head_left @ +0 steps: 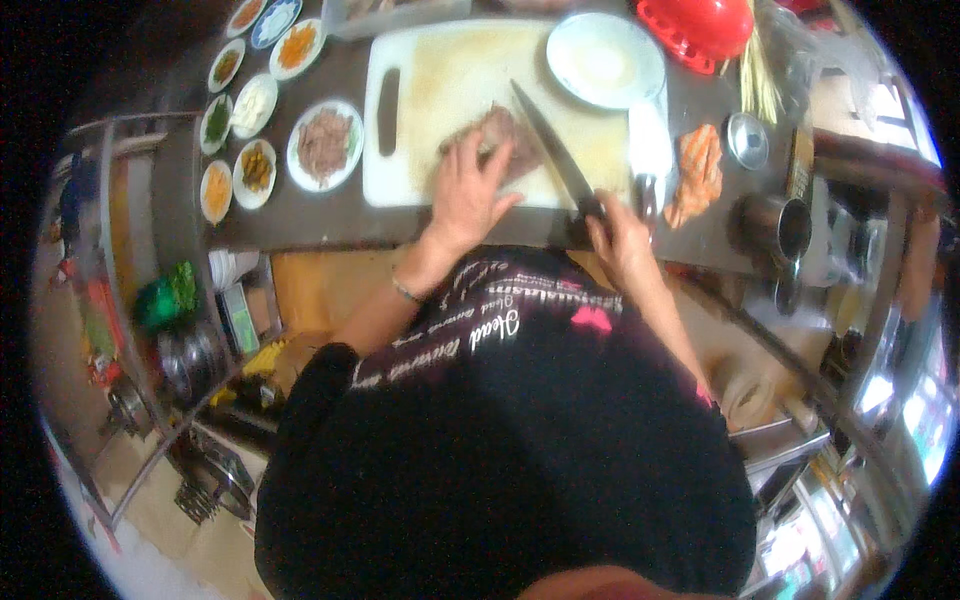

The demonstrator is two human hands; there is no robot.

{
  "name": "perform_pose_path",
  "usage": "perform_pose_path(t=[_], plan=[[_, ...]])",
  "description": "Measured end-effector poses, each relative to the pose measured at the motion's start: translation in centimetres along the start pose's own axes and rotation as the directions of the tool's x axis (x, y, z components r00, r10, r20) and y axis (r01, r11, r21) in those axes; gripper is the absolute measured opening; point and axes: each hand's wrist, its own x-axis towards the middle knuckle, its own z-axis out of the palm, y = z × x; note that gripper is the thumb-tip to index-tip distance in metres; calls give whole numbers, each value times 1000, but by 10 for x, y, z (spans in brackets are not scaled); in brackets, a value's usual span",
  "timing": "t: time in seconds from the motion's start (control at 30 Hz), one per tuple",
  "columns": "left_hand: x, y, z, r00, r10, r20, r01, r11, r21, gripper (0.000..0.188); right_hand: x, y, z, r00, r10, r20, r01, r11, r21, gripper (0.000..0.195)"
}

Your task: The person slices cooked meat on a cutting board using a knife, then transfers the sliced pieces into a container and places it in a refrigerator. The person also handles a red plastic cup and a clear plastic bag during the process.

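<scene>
On a white plastic cutting board (427, 82) lies a piece of brown meat (517, 150). My left hand (469, 187) rests on the meat with its fingers spread, pressing on it from the near left side. A long knife (551, 142) is in my right hand (619, 232), gripped by its dark handle, with the blade slanting up and to the left, just right of the meat. A cleaver (649, 150) with a wide pale blade lies on the board's right edge. An empty white plate (605, 60) sits on the board's far right corner. Left of the board, a plate holds sliced meat (325, 146).
Several small dishes, among them shredded carrot (298, 46) and chopped greens (217, 124), stand at the left. A crumpled orange-and-white cloth (697, 172), a metal lid (748, 140) and a metal pot (787, 229) lie at the right. A red plastic basket (694, 30) is beyond the board.
</scene>
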Motion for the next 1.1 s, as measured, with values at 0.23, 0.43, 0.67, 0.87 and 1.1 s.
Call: perform_pose_path(t=[0.23, 0.43, 0.67, 0.87, 1.1], plan=[[10, -35, -5, 927, 355, 121, -353, 935, -38, 50, -17, -4, -32, 976, 18, 217, -40, 995, 95, 31], [43, -52, -38, 814, 556, 170, -519, 826, -220, 32, -16, -33, -56, 998, 6, 69, -1, 997, -72, 31], [60, -56, -38, 782, 619, 70, -599, 778, -187, 29, -18, -60, -58, 944, 161, 286, -39, 920, -390, 38], [57, -48, -24, 835, 550, 15, -537, 821, -193, 32, -21, -67, -30, 913, 261, 315, -59, 845, -531, 31], [33, -54, -11, 901, 433, -32, -426, 866, -264, 34, 37, -45, 29, 935, 215, 282, -102, 925, -367, 34]])
